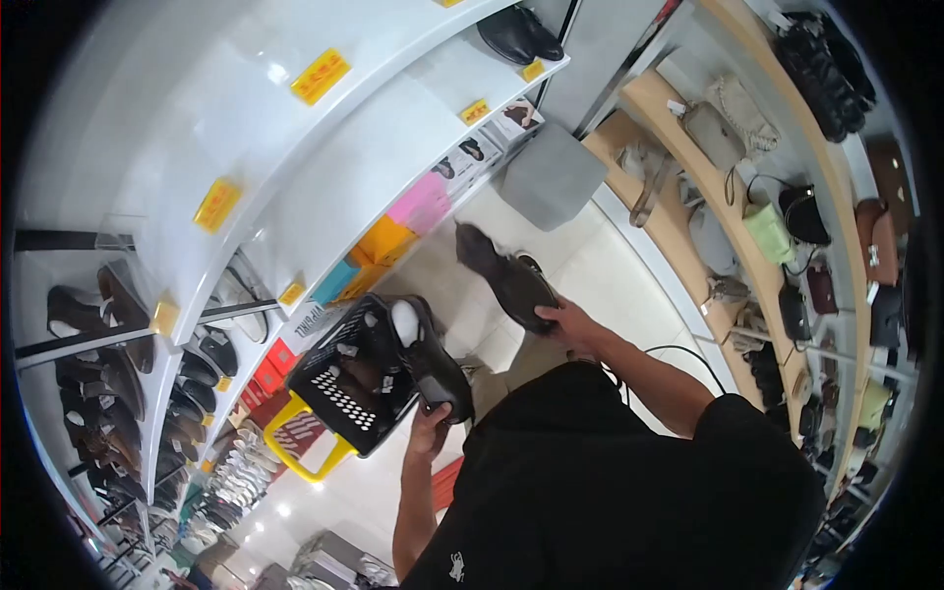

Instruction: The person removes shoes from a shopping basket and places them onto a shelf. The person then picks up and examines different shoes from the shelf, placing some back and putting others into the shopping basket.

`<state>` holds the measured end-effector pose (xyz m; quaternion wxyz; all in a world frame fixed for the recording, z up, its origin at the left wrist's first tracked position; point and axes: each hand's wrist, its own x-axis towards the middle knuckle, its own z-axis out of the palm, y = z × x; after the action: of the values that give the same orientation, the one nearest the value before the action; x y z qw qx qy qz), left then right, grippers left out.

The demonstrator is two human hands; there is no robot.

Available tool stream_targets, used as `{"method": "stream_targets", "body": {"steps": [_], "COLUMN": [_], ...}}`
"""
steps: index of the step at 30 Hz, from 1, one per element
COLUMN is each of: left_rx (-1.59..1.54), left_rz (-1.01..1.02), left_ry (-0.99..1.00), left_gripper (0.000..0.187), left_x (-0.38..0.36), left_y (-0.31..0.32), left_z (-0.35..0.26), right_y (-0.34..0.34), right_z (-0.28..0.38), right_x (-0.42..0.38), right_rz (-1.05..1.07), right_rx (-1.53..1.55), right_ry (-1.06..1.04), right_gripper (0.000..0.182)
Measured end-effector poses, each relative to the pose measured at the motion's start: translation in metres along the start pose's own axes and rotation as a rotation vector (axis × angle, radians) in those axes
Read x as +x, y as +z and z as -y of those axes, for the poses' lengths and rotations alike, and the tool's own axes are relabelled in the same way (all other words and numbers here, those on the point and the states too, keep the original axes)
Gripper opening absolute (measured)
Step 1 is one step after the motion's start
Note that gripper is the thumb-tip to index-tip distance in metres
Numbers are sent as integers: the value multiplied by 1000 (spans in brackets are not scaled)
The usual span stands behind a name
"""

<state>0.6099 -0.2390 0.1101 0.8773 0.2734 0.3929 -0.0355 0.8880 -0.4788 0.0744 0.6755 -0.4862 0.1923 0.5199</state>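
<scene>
My left hand [429, 429] is closed round the heel end of a black leather shoe [431, 364], with white stuffing showing in it. The shoe is held beside and partly over a black perforated shopping basket [349, 405] with a yellow handle [320, 462]. Dark shoes [364, 379] lie inside the basket. Farther right, my right hand [562, 321] grips one end of another dark shoe [506, 280], its sole apparently turned toward me. Part of its upper is hidden.
White shelves [295, 157] with yellow tags and shoes curve along the left. Shoe boxes [383, 241] sit below. A grey cube stool [554, 177] stands at the back. Wooden shelves [649, 103] of bags line the right. Shoes [241, 462] fill the lower left.
</scene>
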Motion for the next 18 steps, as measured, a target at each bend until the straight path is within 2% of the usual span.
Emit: {"method": "stream_targets", "body": {"steps": [1,4,8,11,14,18], "left_rx": [3,-45,-155,-186,-172,-187], "left_rz": [34,-28,-51,-81,-88,-164], "left_ry": [25,46,59,64,106,164], "left_gripper": [64,64,66,70,71,69], "left_x": [17,48,81,93,98,102], "left_y": [11,77,151,198,227,239], "left_z": [7,13,35,41,35,41], "right_y": [-12,-61,-67,-58,-49,-44], "right_z": [29,97,221,290,328,345], "right_x": [6,68,124,172,222,286], "right_rz": [-46,-9,93,134,185,181], "right_rx": [-52,-4,-82,-78,-56,20], "right_ry": [15,-94,-220,-243,-245,-218], "right_gripper": [45,50,55,49,45,43]}}
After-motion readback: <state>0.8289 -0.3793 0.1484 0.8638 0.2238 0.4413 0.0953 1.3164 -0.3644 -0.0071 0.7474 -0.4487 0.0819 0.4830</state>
